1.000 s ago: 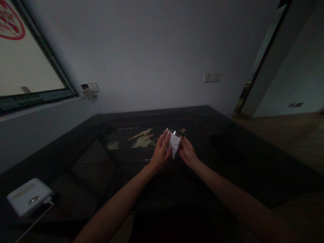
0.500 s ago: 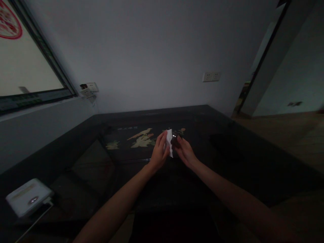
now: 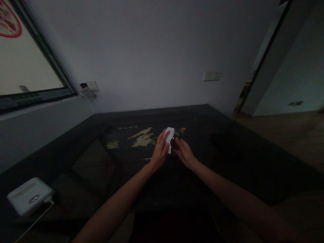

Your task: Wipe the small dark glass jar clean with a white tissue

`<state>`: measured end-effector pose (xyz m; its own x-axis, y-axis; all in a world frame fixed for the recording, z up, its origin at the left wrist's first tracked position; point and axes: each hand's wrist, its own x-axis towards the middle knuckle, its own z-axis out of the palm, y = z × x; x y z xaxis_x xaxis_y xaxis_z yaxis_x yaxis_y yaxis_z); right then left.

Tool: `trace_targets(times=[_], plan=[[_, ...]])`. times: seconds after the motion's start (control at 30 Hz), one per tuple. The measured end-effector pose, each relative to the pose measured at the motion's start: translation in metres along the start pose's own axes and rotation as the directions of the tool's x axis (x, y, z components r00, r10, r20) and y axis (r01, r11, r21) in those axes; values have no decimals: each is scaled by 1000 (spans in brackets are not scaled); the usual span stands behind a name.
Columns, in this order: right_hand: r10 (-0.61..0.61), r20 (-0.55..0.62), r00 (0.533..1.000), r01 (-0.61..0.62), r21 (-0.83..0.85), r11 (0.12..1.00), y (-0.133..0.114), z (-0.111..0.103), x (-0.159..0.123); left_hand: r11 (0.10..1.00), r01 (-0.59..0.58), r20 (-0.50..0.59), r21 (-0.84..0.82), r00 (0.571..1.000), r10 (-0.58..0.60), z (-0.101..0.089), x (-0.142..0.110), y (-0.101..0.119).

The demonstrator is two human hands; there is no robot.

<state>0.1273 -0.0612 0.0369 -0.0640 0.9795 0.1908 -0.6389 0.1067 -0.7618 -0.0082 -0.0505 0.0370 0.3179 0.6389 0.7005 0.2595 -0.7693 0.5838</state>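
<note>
Both bare hands are raised over the dark table (image 3: 152,118), in poor light. The left hand (image 3: 159,148) has its fingers bent and partly closed, thumb opposed, with a piece of white paper (image 3: 169,132) pinched between them; the paper is creased, its lower end hanging free below the thumb. The right hand (image 3: 185,152) has fingers and thumb closed in on a small dark object (image 3: 173,142), which shows one bright glint; what it is cannot be told. The object sits between the two hands, right beside the paper; whether the two are touching cannot be confirmed. Principal risk: the object appears smooth and is held near the fingertips, so a slack or uneven grip could let it slip and fall to the table. Second risk: the paper looks thin and could tear or crumple if pulled against an edge or pressed hard. Third: the dark object reads poorly against the dark tabletop, so a misplaced finger could go unnoticed, or a dropped piece be hard to find. The white box (image 3: 30,195) and its cable (image 3: 35,221) lie well apart at the left, and present little hazard unless a forearm sweeps that way.
</note>
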Motion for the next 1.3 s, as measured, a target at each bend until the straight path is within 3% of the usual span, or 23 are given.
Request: trace_targets(times=[0.2, 0.43, 0.53, 0.73, 0.9, 0.97, 1.13, 1.2, 1.3], plan=[[16, -15, 1000, -17, -41, 999, 1, 1, -1, 987, 87, -28, -133, 995, -92, 2, -1, -1], [-10, -33, 999, 7, -76, 997, 1, 2, -1, 984, -85, 87, 155, 994, 72, 0, -1, 3], [-20, -38, 999, 15, -140, 990, 3, 0, -1, 977, -104, 79, 184, 993, 91, 0, -1, 6], [-45, -21, 999, 39, -243, 969, 4, -1, -2, 994, 90, -33, -63, 995, -93, 0, 0, 7], [-47, -22, 999, 40, -243, 969, 3, 1, -3, 923, 257, -20, -285, 962, -274, 1, 3, 5], [-37, -20, 999, 32, -216, 976, 3, 1, -3, 940, 226, -33, -256, 970, -242, 1, 2, 5], [-2, -29, 1000, -3, -179, 984, 7, 2, -5, 999, 24, 9, 22, 1000, -24, -1, -1, 6], [1, -27, 1000, -6, -179, 984, 7, 2, -6, 999, 11, 33, 50, 999, -12, -3, -1, 7], [-25, -20, 999, 20, -199, 980, 5, 3, -6, 997, 65, 5, -47, 998, -64, -4, 1, 5]])
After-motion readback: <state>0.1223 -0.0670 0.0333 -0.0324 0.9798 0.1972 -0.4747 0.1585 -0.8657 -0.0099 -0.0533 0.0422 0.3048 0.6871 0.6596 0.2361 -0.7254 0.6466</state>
